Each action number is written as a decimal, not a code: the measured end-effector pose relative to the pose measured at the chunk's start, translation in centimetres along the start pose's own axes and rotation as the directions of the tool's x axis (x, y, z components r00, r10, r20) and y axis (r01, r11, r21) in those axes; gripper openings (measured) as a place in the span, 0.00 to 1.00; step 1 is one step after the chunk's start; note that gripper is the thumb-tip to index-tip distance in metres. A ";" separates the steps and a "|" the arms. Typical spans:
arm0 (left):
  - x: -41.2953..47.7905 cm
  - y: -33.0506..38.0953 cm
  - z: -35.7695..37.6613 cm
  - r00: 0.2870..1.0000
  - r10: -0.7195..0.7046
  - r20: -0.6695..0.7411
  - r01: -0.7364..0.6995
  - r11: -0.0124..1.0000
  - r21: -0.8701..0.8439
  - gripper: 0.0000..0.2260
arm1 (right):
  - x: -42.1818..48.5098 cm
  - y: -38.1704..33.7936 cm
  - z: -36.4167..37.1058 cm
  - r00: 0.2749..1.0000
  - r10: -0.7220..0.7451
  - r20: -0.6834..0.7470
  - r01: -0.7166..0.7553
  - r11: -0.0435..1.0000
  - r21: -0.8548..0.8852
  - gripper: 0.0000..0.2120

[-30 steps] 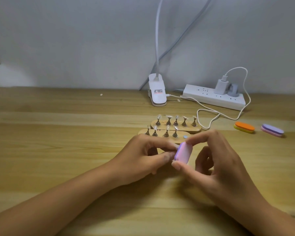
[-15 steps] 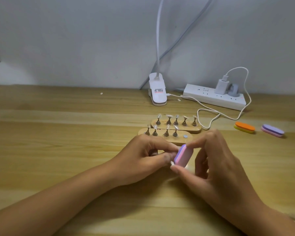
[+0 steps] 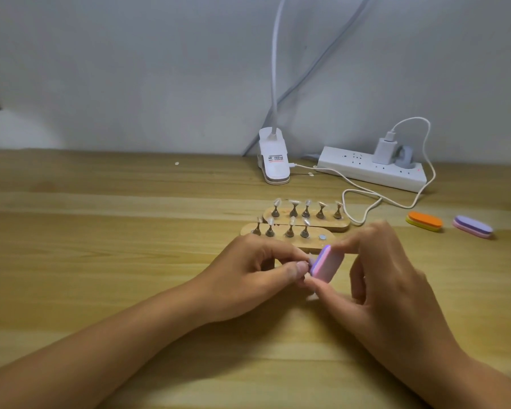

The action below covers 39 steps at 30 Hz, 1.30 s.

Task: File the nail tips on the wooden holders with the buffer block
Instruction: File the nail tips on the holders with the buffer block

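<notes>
My right hand (image 3: pixel 384 278) pinches a pink and purple buffer block (image 3: pixel 326 264) between thumb and forefinger, just in front of the wooden holders. My left hand (image 3: pixel 254 270) pinches something small against the block's left face; it is mostly hidden by my fingertips. The near wooden holder (image 3: pixel 316 243) carries several nail tips on metal stands and one bare round magnet (image 3: pixel 323 237) at its right end. The far wooden holder (image 3: pixel 307 221) carries several tips too.
An orange and yellow buffer block (image 3: pixel 424 221) and a purple and pink one (image 3: pixel 473 226) lie at the right. A white clip lamp base (image 3: pixel 274 163), a power strip (image 3: pixel 372 171) and a looping white cable (image 3: pixel 366 202) sit behind the holders, by the wall.
The buffer block has tilted in my right hand and slid a little down and left against what my left fingers hold. Both hands stay in the same place.
</notes>
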State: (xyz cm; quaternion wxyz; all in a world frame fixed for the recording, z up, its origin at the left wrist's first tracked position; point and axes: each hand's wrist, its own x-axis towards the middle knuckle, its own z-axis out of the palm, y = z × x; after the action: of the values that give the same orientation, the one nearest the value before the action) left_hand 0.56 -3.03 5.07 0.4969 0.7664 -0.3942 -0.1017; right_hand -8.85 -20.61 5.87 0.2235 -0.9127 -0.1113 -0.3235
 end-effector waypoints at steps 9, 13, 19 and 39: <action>-0.2 0.6 0.2 1.000 -0.014 -0.006 0.014 0.999 -0.031 0.09 | 0.4 0.9 -0.2 0.973 0.209 -0.100 -0.188 0.965 0.185 0.21; -0.1 0.6 0.1 1.000 0.003 0.009 -0.003 1.000 0.025 0.10 | -0.2 0.0 0.5 0.998 0.008 0.059 -0.014 0.993 0.118 0.19; -0.2 0.5 0.2 0.999 0.027 0.021 -0.029 0.993 0.110 0.10 | -0.2 0.2 0.2 0.998 0.034 0.055 -0.039 0.994 0.098 0.17; -0.3 0.7 0.2 0.999 0.018 0.046 -0.022 0.995 0.093 0.12 | -0.3 0.1 0.6 0.995 0.011 0.096 -0.019 0.996 0.088 0.18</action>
State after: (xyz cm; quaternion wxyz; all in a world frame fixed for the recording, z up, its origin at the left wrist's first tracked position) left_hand -0.06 -3.08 5.49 0.4523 0.7823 -0.4175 -0.0956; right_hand -8.70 -20.39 5.27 0.2608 -0.9170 -0.1292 -0.2727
